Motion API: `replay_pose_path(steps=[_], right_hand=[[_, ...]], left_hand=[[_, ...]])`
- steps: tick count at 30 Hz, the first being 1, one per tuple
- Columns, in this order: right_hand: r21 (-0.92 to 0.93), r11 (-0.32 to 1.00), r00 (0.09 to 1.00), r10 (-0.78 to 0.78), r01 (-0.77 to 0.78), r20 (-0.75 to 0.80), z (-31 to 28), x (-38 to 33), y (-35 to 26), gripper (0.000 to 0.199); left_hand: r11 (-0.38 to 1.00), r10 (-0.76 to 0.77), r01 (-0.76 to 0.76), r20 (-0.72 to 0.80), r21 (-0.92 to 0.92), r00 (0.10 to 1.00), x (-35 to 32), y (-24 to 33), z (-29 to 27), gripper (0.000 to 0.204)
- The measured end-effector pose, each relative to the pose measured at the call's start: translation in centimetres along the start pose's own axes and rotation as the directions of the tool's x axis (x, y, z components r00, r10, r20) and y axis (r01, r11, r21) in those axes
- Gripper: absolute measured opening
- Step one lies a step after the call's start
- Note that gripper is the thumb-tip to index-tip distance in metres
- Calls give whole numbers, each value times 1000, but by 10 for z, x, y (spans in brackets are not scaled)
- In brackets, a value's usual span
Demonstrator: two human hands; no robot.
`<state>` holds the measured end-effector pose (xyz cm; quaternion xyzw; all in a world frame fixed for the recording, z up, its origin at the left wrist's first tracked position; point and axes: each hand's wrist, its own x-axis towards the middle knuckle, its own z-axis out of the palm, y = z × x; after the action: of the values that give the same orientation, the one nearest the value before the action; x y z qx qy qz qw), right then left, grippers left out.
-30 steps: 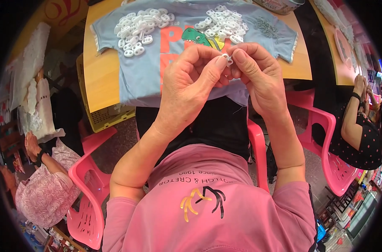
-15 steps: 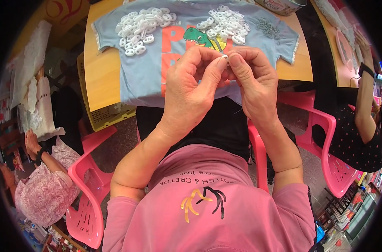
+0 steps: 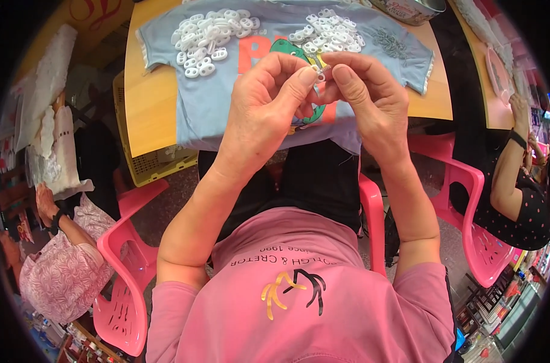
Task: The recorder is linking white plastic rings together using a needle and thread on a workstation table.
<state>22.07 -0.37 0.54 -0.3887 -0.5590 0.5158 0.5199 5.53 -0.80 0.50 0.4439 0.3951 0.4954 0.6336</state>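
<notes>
My left hand (image 3: pixel 266 100) pinches a small white plastic cord lock part (image 3: pixel 320 76) between thumb and fingers, above the blue shirt (image 3: pixel 205 115). Close against its other side is my right hand (image 3: pixel 368 91), fingers curled and thumb tip a little apart from the part. Whatever those right fingertips hold is too small to make out. Beyond the left hand lies a heap of white two-hole oval pieces (image 3: pixel 211 36). A second white heap (image 3: pixel 330 33) sits beyond both hands, and a pile of thin grey metal bits, perhaps springs (image 3: pixel 388 43), is to its right.
The shirt covers much of a wooden table (image 3: pixel 148 115). A round tin (image 3: pixel 417 11) stands at the far right. Pink chairs (image 3: pixel 125 296) flank me, with a yellow crate (image 3: pixel 160 169) under the table's left. Another person (image 3: pixel 66 266) sits left, and one (image 3: pixel 507 193) right.
My hands have shifted slightly nearer. The thumbs have drawn apart, so more of the white part shows between them. The heaps on the shirt look the same.
</notes>
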Motion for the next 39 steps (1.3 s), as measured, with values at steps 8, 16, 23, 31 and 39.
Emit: replay_pose_path(steps=[8,16,23,31,39], right_hand=[[-508,703,867,-383,498,319,-16,18,-8,6],[-533,791,954,-266,300,142,5,2,-2,6],[-509,834,977,-168,211,129,3,10,-2,9],[-538,610,806,-345,582,480,8,20,-29,8],[-471,721,854,-353,508,381,51,12,-15,6]], left_hand=[[998,42,-43,25,38,999,-8,4,-2,17],[988,107,-99,-58,116,993,-10,7,7,14],[988,54,-46,-53,146,997,-1,2,-10,14],[998,25,-28,56,63,998,-23,27,-19,12],[997,28,-25,-43,68,999,-46,33,-39,11]])
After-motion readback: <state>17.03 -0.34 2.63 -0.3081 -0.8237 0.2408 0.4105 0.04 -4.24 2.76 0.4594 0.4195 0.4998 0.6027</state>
